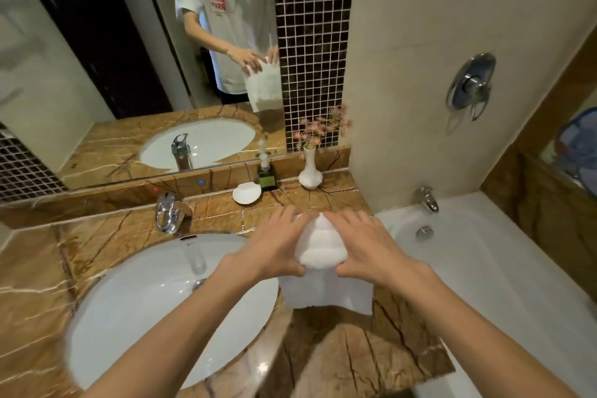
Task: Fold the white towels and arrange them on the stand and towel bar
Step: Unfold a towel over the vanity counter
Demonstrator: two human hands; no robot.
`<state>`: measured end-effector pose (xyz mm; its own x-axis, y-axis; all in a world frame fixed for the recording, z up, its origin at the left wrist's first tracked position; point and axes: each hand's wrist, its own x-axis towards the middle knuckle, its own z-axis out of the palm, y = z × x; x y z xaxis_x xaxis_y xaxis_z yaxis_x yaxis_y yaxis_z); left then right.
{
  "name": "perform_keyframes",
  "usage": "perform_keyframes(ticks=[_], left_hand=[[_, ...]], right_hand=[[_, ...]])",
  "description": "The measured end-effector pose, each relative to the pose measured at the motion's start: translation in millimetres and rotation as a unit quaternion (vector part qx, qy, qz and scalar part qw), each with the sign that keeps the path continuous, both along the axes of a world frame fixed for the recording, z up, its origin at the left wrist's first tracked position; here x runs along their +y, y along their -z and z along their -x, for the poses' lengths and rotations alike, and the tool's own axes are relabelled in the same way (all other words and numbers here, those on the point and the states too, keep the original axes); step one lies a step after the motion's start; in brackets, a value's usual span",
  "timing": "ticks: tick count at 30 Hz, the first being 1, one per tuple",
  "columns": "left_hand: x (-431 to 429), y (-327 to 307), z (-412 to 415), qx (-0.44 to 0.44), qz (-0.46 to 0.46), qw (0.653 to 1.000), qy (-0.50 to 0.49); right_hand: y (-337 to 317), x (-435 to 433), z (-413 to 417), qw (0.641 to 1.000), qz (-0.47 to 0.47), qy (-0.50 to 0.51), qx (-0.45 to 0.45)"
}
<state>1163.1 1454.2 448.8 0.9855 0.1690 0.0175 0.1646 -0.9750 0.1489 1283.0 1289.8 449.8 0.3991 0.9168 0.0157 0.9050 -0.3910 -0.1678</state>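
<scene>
White towel [326,294], brown veined marble counter [339,359].

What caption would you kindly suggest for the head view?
Left hand and right hand hold a white towel over the marble counter beside the sink.

— Where is the towel [323,257]?
— Between the left hand [274,245] and the right hand [363,247], over the counter [339,362], right of the sink [145,300].
— And farther off?
— Dish [247,193], bottle [267,177], vase [310,173], left to right, under the mirror [97,74]. The faucet [168,212] stands beyond the sink; the bathtub [484,268] lies right of the counter.
</scene>
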Motion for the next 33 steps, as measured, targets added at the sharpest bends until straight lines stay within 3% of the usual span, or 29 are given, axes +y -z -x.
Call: perform_keyframes(ticks=[11,16,25,33], left_hand=[[38.1,51.5,-69.5,-0.019,-0.061,0.998,-0.013],[23.4,102.9,-57.9,0.027,-0.035,0.999,-0.008],[-1.2,134.2,-16.9,0.015,-0.050,0.998,0.024],[-26.8,142.2,11.4,0.126,-0.029,0.992,-0.002]], right_hand=[[32.7,52.9,-55.8,0.992,0.056,0.039,-0.103],[78.7,40.5,-35.8,0.990,0.102,0.047,-0.085],[112.9,12.3,0.6,0.989,0.114,0.034,-0.086],[120.0,-11.6,19.0,0.985,0.150,-0.025,-0.084]])
